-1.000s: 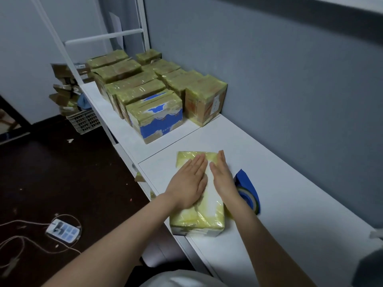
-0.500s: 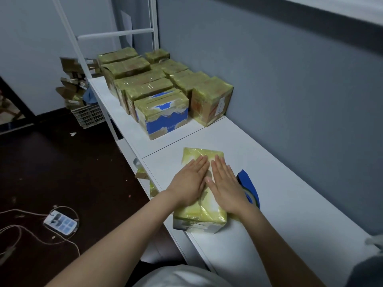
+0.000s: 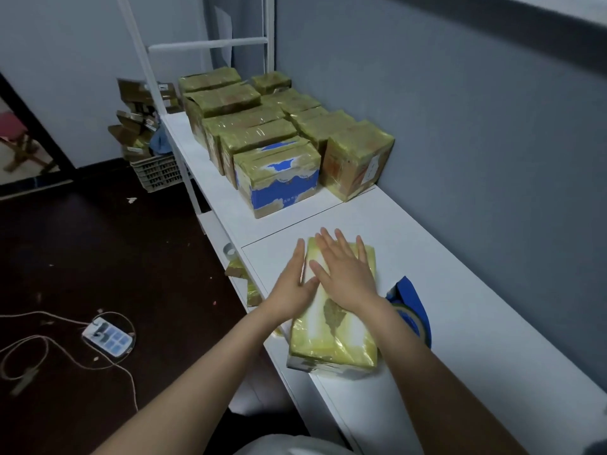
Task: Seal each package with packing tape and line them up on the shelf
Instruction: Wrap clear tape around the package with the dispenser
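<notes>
The white shelf (image 3: 460,257) carries everything. The package (image 3: 331,339) I am working on lies flat near its front edge, already wrapped in yellowish tape. Beyond the package, at the far end, the sealed packages (image 3: 279,172) stand packed in two close rows against the wall.

The change is in how my hands sit on the package. A second ago both lay side by side on its top face. Now my right grip (image 3: 346,277) has spread across the middle of that top, fingers straight and fanned, pressing down and holding nothing. My left grip (image 3: 290,284) has slid off the top to the package's left edge. Its fingers are straight along that side and its thumb reaches just onto the top, so it presses rather than clasps.

I take this as the smoothing stage: the tape on top is rubbed down and I am working it over the left edge. If that side sticks, this package looks ready to join the rows beyond it.

The blue tape dispenser (image 3: 410,300) lies just right of the package, partly behind my right wrist, untouched.
</notes>
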